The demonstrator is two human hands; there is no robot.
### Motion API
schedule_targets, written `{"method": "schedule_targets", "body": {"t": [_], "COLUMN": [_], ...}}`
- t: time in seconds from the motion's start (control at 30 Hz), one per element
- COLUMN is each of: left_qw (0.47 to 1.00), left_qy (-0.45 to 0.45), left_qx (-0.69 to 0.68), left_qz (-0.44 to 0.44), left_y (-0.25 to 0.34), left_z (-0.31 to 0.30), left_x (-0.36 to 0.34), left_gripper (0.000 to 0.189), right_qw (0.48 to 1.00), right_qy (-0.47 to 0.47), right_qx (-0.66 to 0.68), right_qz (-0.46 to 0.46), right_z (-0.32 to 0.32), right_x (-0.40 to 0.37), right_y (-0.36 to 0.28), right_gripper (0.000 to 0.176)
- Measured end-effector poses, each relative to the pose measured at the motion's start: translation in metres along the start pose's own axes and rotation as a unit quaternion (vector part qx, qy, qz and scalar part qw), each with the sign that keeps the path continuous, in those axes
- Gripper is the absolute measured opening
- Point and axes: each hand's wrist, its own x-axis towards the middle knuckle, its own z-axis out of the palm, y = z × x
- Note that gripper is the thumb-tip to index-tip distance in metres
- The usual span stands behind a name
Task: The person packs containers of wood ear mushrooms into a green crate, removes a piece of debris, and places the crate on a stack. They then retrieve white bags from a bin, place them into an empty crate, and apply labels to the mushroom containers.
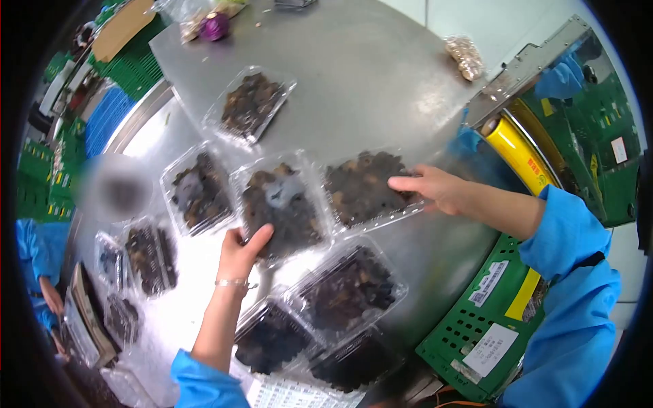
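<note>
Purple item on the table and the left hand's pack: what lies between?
A clear box of dark, lumpy pieces lies on the metal table between the purple item and the pack at the left hand; the head view shows it.

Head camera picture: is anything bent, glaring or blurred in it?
Head view: black corners and bowed edges, perhaps from a wide lens; white glare on the steel table; shiny highlights on the plastic boxes; a round patch at left blurred beyond telling.

No text is readable: the print on the white labels [490, 349] of the green crate [435, 350], lower right, and yellow roll [518, 153], upper right, is too small.
</note>
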Motion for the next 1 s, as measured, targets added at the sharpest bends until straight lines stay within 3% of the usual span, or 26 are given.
{"method": "schedule_targets", "body": {"t": [0.07,0.1,0.13,0.2,0.23,0.27,0.3,0.33,0.4,0.5,0.57,0.6,0.67,0.7,0.73,0.8,0.87,0.93,1.0], "left_qw": [0.991,0.991,0.988,0.985,0.975,0.962,0.954,0.94,0.932,0.913,0.902,0.931,0.917,0.923,0.922,0.886,0.84,0.83,0.824], "left_qy": [-0.004,0.004,-0.001,0.003,0.005,0.004,-0.004,-0.023,-0.072,-0.143,-0.202,-0.165,-0.246,-0.288,-0.319,-0.417,-0.504,-0.508,-0.502], "left_qx": [-0.134,-0.135,-0.148,-0.162,-0.209,-0.252,-0.292,-0.324,-0.331,-0.349,-0.338,-0.281,-0.269,-0.187,-0.104,0.035,0.039,0.124,0.084], "left_qz": [0.019,0.014,0.036,0.052,0.078,0.102,0.073,0.105,0.129,0.155,0.175,0.165,0.159,0.173,0.193,0.201,0.197,0.195,0.251], "left_y": [-0.001,-0.002,-0.003,-0.004,-0.002,0.002,0.006,0.01,0.024,0.039,0.048,0.068,0.093,0.103,0.113,0.128,0.102,0.065,0.017], "left_z": [0.001,-0.004,-0.008,-0.019,-0.025,-0.03,-0.039,-0.043,-0.045,-0.028,-0.003,0.029,0.081,0.109,0.138,0.202,0.281,0.362,0.431], "left_x": [-0.005,-0.014,-0.022,-0.041,-0.056,-0.074,-0.096,-0.113,-0.144,-0.181,-0.206,-0.229,-0.271,-0.292,-0.313,-0.357,-0.375,-0.397,-0.409], "left_gripper": [0.041,0.041,0.038,0.037,0.039,0.041,0.054,0.065,0.047,0.039,0.036,0.074,0.066,0.063,0.06,0.063,0.069,0.069,0.06], "right_qw": [0.966,0.96,0.958,0.953,0.938,0.941,0.952,0.942,0.908,0.912,0.854,0.865,0.872,0.881,0.878,0.928,0.947,0.948,0.918], "right_qy": [-0.069,-0.028,-0.034,-0.193,-0.232,-0.179,-0.102,-0.079,-0.109,-0.075,-0.099,-0.105,-0.047,-0.08,-0.064,0.118,0.109,0.106,0.254], "right_qx": [-0.175,-0.177,-0.181,0.09,0.076,0.055,0.035,0.046,0.015,0.031,0.164,0.169,0.258,0.258,0.262,0.172,0.177,0.214,0.252], "right_qz": [-0.178,-0.217,-0.219,-0.213,-0.246,-0.281,-0.285,-0.321,-0.404,-0.401,-0.484,-0.461,-0.414,-0.388,-0.395,-0.309,-0.244,-0.209,-0.171], "right_z": [0.007,0.006,0.004,0.003,0.003,-0.016,-0.021,-0.038,-0.068,-0.13,-0.181,-0.213,-0.26,-0.305,-0.318,-0.329,-0.344,-0.362,-0.365], "right_x": [0.015,0.014,0.011,0.006,-0.018,-0.008,-0.056,-0.073,-0.135,-0.219,-0.26,-0.289,-0.342,-0.357,-0.371,-0.392,-0.399,-0.393,-0.381], "right_y": [-0.005,-0.009,-0.008,-0.004,-0.01,-0.003,-0.014,-0.012,-0.009,0.035,0.095,0.127,0.199,0.247,0.282,0.342,0.392,0.437,0.467], "right_gripper": [0.085,0.065,0.065,0.05,0.039,0.04,0.045,0.052,0.058,0.065,0.071,0.076,0.074,0.062,0.062,0.046,0.036,0.036,0.036]}}
